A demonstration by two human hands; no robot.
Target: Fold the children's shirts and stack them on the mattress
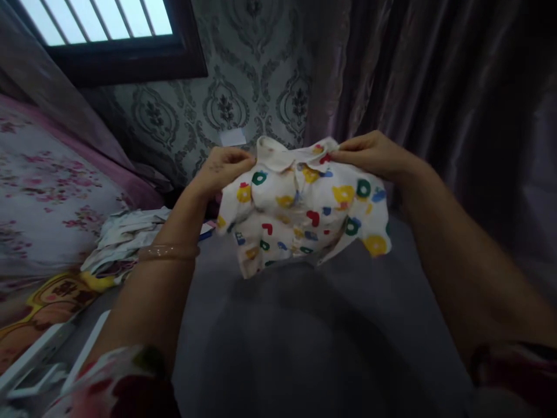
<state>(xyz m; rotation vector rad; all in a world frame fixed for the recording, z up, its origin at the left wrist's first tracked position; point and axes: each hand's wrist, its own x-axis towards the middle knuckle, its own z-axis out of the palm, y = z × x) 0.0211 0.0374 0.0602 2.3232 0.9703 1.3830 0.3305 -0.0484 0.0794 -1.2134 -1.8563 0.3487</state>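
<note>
A small white collared shirt [291,215] with green, yellow, red and blue shapes hangs in the air between my hands, its front towards me. My left hand [224,165] pinches it at the shoulder beside the collar. On the other side, my right hand [374,152] pinches the opposite shoulder close to the collar. Both short sleeves droop outwards, and the lower hem hangs loose above the grey surface [304,337]. The fingertips of both hands are partly hidden by the cloth.
At the left lie a pile of light folded cloth [130,232], a yellow and brown cartoon-shaped cushion [61,296] and a white plastic frame [52,360]. Behind are a patterned wall [226,104], a barred window [104,23] and dark curtains [391,69].
</note>
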